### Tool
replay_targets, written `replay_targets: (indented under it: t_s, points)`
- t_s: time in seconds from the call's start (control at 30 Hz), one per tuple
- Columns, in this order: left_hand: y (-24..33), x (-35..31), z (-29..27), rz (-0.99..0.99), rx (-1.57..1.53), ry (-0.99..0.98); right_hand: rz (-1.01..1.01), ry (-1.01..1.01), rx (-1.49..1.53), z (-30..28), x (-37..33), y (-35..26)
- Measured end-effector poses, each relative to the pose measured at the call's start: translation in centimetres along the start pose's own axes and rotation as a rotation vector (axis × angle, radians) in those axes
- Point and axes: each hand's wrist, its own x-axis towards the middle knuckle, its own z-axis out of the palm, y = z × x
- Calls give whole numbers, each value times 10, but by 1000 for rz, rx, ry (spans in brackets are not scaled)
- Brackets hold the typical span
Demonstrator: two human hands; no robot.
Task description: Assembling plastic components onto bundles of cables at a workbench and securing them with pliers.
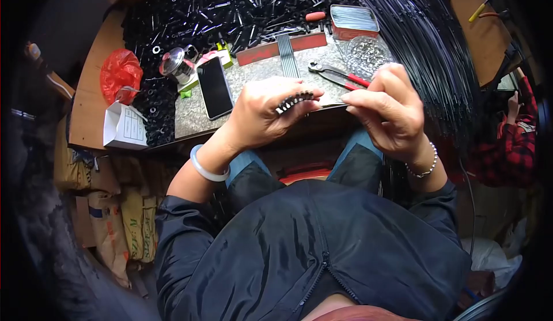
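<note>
My left hand (262,105) is closed around a bundle of small dark parts (294,101), whose pale ends point out between thumb and fingers. My right hand (397,113) is raised to its right, thumb and index finger pressed together; whatever lies in the pinch is too small to make out. Just beyond the hands, red-handled pincers (331,73) lie on a worn grey work surface (253,67). A row of thin grey metal rods (288,56) rests across a red bar (262,52). A black-screened phone (216,89) lies to the left of my left hand.
Black small parts (196,10) heap across the back. Long black rods or cables (420,44) cover the right side. A tin of thin wires (354,18), a clear dish (367,53), a red bag (121,74) and a white box (125,126) stand around. Another person (512,136) sits far right.
</note>
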Motion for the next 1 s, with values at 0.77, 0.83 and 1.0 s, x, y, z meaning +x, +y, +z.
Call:
replay_targets:
  t_s: [0.77, 0.83, 1.0]
  points:
    - [-5, -5, -1, 88, 112, -13, 1, 8, -35, 4, 3, -7]
    - [-4, -5, -1, 96, 116, -13, 19, 29, -39, 4, 3, -6]
    - [-6, -6, -3, 73, 110, -27, 16, 26, -46, 4, 6, -4]
